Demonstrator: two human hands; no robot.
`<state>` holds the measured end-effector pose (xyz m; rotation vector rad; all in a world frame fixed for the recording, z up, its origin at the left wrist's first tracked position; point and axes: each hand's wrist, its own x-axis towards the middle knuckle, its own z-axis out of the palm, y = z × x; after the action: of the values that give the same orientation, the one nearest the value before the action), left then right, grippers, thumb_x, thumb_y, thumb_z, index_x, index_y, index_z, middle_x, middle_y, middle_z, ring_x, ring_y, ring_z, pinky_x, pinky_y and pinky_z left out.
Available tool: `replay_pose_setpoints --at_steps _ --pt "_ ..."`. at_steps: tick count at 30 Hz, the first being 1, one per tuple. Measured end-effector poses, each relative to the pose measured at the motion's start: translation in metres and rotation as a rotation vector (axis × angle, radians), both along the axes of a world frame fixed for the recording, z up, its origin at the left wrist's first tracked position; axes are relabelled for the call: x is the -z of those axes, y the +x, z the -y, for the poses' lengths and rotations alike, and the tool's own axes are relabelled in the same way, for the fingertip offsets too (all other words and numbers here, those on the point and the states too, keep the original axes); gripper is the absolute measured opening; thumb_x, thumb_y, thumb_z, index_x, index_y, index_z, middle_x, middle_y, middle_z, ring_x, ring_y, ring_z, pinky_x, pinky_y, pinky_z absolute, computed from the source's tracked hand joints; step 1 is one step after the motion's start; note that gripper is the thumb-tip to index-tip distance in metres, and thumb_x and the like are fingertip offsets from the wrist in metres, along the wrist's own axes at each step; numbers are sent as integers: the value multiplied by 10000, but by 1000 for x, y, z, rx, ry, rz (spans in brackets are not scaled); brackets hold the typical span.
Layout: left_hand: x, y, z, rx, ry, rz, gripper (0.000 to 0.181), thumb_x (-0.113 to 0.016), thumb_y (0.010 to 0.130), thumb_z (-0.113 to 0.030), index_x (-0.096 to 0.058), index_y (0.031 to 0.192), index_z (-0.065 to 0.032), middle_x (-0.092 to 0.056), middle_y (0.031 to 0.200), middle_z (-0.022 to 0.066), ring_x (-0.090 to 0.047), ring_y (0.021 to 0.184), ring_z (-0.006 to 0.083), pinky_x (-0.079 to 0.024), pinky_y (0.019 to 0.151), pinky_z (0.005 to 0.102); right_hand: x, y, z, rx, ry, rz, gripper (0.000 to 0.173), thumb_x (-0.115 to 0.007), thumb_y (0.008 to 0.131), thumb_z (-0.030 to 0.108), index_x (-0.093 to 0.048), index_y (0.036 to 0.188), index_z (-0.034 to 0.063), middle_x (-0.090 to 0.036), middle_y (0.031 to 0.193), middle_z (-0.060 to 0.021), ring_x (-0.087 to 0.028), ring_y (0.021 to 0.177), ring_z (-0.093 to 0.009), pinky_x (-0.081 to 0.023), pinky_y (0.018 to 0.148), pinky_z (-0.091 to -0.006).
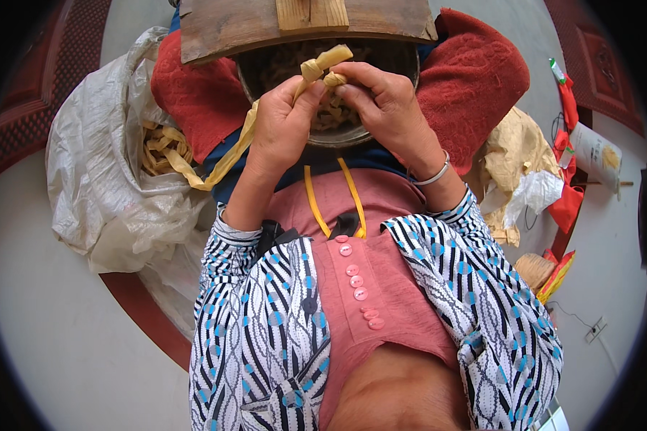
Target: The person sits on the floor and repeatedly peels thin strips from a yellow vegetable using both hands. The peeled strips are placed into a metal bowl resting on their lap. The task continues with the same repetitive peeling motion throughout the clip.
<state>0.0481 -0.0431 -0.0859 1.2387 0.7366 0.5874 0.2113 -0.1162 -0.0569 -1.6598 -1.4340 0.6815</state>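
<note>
A pale yellow flat strip (232, 151) runs from a coil of the same strip (164, 151) in a white sack at the left up to my left hand (288, 121). The thumb and fingers of that hand pinch it, and a folded knot (311, 69) with a short flat end stands above them. A second small knot (334, 80) lies between both hands, and the thumb and forefinger of my right hand (383, 102) pinch it. Both hands are above a round container (339, 141) between my legs, which holds many small yellowish pieces (331, 116).
A wooden board (237, 27) covers the far part of the container. Red cloths (480, 81) lie over my knees. The woven plastic sack (97, 145) is at the left. Crumpled brown paper (517, 145), red packaging (566, 207) and a pale cylinder (596, 153) are at the right.
</note>
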Motion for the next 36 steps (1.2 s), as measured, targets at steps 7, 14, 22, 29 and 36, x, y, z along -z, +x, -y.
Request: replay_pose_setpoints --at_steps 7,14,22,29,36 --pt "-5 -1 -1 86 -133 103 286 -572 1008 -261 -680 1021 4 -612 779 -42 -512 709 22 -429 621 192 -8 14 -16 -204 403 335 272 -720 813 164 -649 1053 57 -664 877 -110 -656 819 -322 -517 703 -375" --pt "-11 -18 -7 238 -431 87 300 -620 977 -333 -671 902 -47 -569 740 -60 -446 627 1 -354 552 174 -20 20 -1 -435 97 220 164 -690 845 118 -624 974 41 -650 867 -120 -649 809 -326 -510 689 -400" --pt "-9 -5 -20 99 355 -309 270 -568 1002 -293 -656 974 -39 -578 692 19 -504 613 99 -388 552 269 -26 34 -7 -167 253 539 436 -790 731 372 -661 1038 91 -682 984 -43 -645 910 -247 -474 815 -383" --pt "-31 14 -20 149 901 -505 217 -589 971 -254 -649 1061 -66 -632 792 106 -615 692 225 -477 628 317 -41 38 -22 -130 -80 -51 243 -682 916 175 -672 1104 21 -669 857 -27 -610 769 -101 -503 677 -240" --pt "-26 5 -43 185 498 -216 167 -587 961 -171 -661 1026 -36 -640 790 134 -625 680 258 -486 635 332 -25 61 -32 -103 -109 -226 212 -657 939 180 -699 1008 -16 -684 815 -31 -619 773 -93 -515 719 -247"
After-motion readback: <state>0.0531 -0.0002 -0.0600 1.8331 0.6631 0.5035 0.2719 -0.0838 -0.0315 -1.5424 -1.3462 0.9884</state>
